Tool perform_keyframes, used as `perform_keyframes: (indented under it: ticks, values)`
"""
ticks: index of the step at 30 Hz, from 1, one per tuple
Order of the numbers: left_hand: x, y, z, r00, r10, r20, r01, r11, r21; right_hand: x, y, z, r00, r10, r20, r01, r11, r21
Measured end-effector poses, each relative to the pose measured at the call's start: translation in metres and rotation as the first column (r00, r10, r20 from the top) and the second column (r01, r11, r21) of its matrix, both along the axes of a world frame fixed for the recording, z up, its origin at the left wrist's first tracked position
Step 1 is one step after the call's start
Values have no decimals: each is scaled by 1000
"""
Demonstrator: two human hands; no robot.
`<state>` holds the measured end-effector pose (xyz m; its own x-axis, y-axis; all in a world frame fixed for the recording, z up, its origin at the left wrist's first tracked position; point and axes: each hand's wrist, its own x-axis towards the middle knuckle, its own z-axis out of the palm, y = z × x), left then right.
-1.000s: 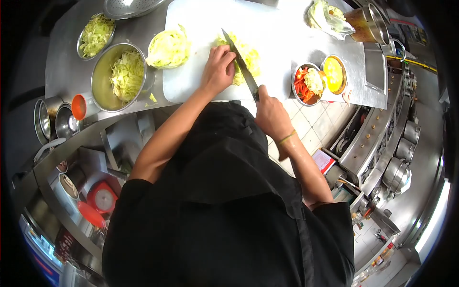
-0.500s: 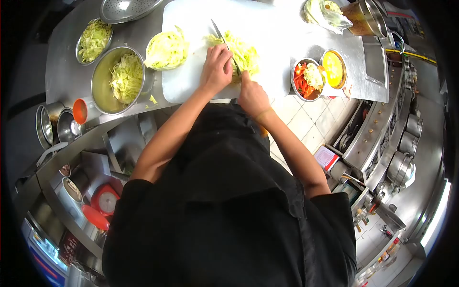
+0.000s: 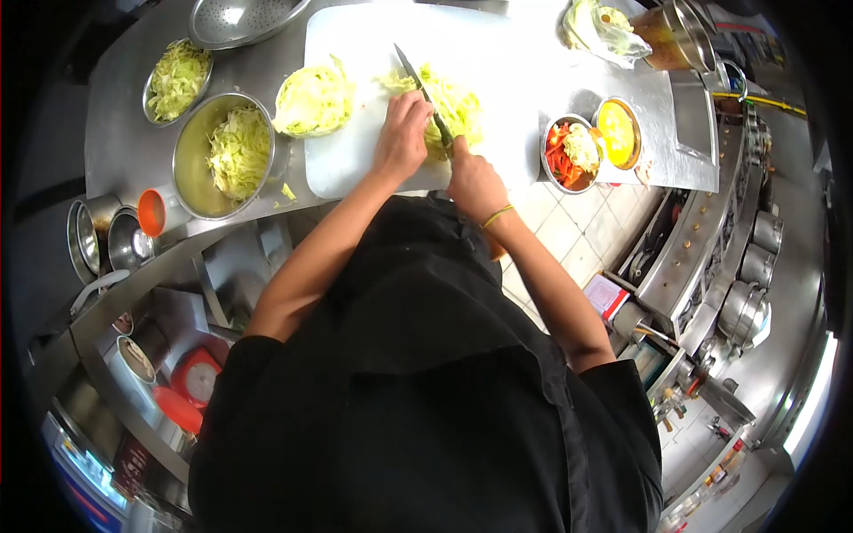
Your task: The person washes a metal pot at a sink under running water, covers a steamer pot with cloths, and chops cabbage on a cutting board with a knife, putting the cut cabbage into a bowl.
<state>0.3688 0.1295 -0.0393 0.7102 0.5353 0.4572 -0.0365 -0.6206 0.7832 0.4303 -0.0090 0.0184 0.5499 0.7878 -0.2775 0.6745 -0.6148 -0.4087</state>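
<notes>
A kitchen knife (image 3: 425,93) is in my right hand (image 3: 475,185), whose fingers are wrapped round its handle. Its blade points away and to the left across a heap of shredded cabbage (image 3: 458,107) on the white cutting board (image 3: 342,173). My left hand (image 3: 404,138) lies along the left side of the blade, fingers bent and pressed down on the cabbage; its fingertips are partly hidden. Left of it, a larger cut piece of cabbage (image 3: 315,100) rests near the board's left edge.
A steel bowl of shredded cabbage (image 3: 191,178), a smaller bowl (image 3: 160,111) and a colander (image 3: 213,34) stand at left. Right of the board are a bowl with red strips (image 3: 558,180) and a bowl of yellow liquid (image 3: 619,133). An orange-rimmed cup (image 3: 152,213) is at the counter edge.
The knife and my right hand have shifted slightly, and the blade's flat shows darker beside my left fingers. My left hand stays on the cabbage. The whole view has moved a little.
</notes>
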Motion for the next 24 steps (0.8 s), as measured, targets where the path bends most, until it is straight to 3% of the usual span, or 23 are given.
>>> perform_keyframes:
  ticks: [3,5,7,9,13,17,21,24]
  values:
    - [3,-1,-3,998,44,37,-45,999,22,-6,-13,61,995,-52,-91,38,987,-156]
    - [0,-1,1,997,67,32,-68,997,39,-15,-19,61,995,-55,-84,40,984,-175]
    - [1,0,1,999,44,21,-44,999,5,-15,-15,38,996,-59,-73,44,982,-186]
    - [-1,-1,1,1000,4,9,-4,999,-32,-14,-7,-10,999,-48,-1,48,999,12]
    - [4,0,1,997,35,71,-36,999,2,-5,-6,39,996,-51,-68,40,988,-146]
    - [0,0,-2,997,74,28,-75,996,44,-22,-21,88,992,-71,-109,40,964,-264]
    - [-2,-1,-1,999,42,13,-42,999,-19,-21,-11,26,983,-120,-142,103,987,-123]
    - [-4,1,-3,1000,17,9,-17,1000,-24,-7,3,-4,990,-119,-71,115,992,-56]
